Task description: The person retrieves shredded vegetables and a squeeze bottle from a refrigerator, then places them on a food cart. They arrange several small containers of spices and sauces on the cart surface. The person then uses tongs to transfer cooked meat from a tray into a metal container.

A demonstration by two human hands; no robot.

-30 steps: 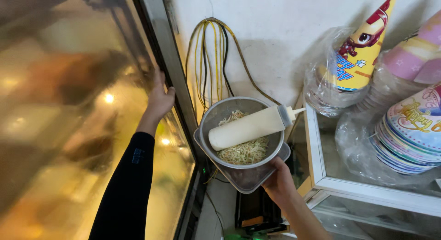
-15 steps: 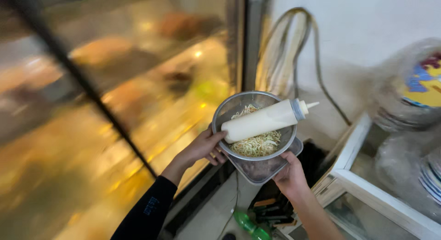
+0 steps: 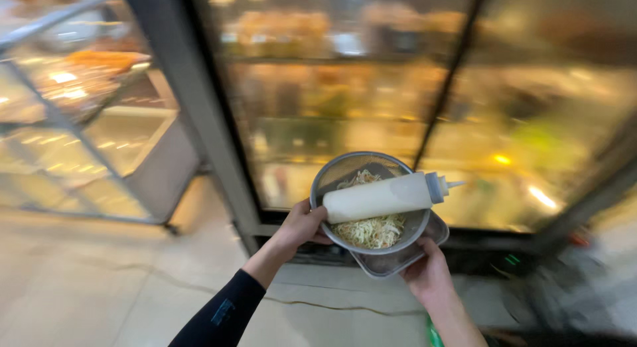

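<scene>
A round metal mesh strainer (image 3: 345, 169) holds shredded pale food (image 3: 373, 231) and rests on a rectangular metal tray (image 3: 398, 261). A white squeeze bottle (image 3: 381, 196) with a grey nozzle lies across the strainer's rim, tip pointing right. My left hand (image 3: 300, 226), in a black sleeve, grips the strainer's left rim. My right hand (image 3: 428, 275) holds the tray from underneath at its near right edge. Both are carried in front of a glass display case.
A glass-fronted display case (image 3: 398, 88) with a dark metal frame (image 3: 199, 121) fills the view ahead, blurred lit shelves behind it. A second glass cabinet (image 3: 79, 108) stands at left. Pale tiled floor (image 3: 99, 287) lies below, with a thin cable across it.
The view has swung left, away from the white wall and stacked plates. My left hand came off the glass door and took hold of the strainer's rim; the right hand kept the tray.
</scene>
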